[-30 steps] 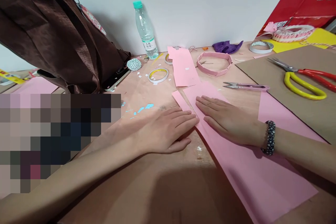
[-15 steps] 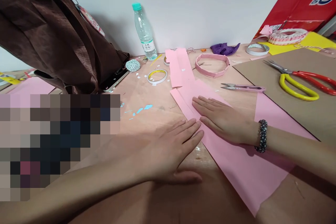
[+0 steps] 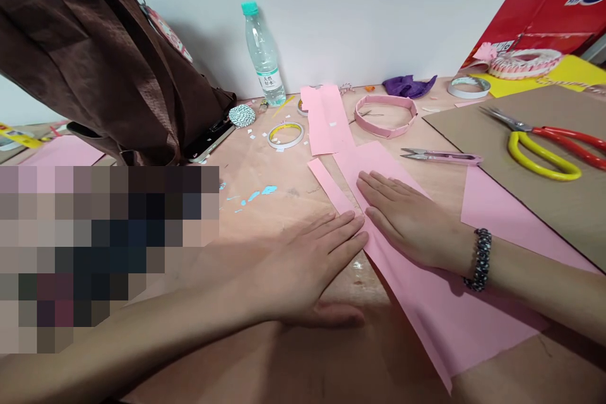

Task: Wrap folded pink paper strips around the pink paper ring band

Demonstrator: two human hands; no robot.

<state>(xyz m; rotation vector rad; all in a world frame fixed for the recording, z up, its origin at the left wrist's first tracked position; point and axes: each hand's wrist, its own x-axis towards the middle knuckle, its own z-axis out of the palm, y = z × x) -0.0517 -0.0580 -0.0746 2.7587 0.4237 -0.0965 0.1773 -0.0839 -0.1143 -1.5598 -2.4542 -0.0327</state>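
My left hand [image 3: 307, 271] lies flat, fingers stretched out, with its fingertips on the lower part of a narrow pink paper strip [image 3: 327, 184]. Flat on a larger pink paper sheet [image 3: 454, 328] rests my right hand [image 3: 411, 218], a beaded bracelet on its wrist. A wedge of bare table shows between strip and sheet at their far ends. Whether they still join under my left fingertips is hidden. The sheet's near left edge is slightly lifted. Beyond the hands lies another pink paper piece [image 3: 326, 120].
Purple-handled thread snips [image 3: 440, 156] and red-and-yellow scissors [image 3: 544, 139] lie at right, the scissors on brown cardboard [image 3: 525, 196]. Behind are a pink paper ring [image 3: 386, 117], tape roll [image 3: 285, 136], string ball [image 3: 242, 115] and water bottle [image 3: 265, 57]. A brown bag [image 3: 113, 57] stands left.
My right hand has slid slightly right with the larger sheet, and the gap beside the strip has widened. My left hand has stayed nearly still. The view has shifted slightly.
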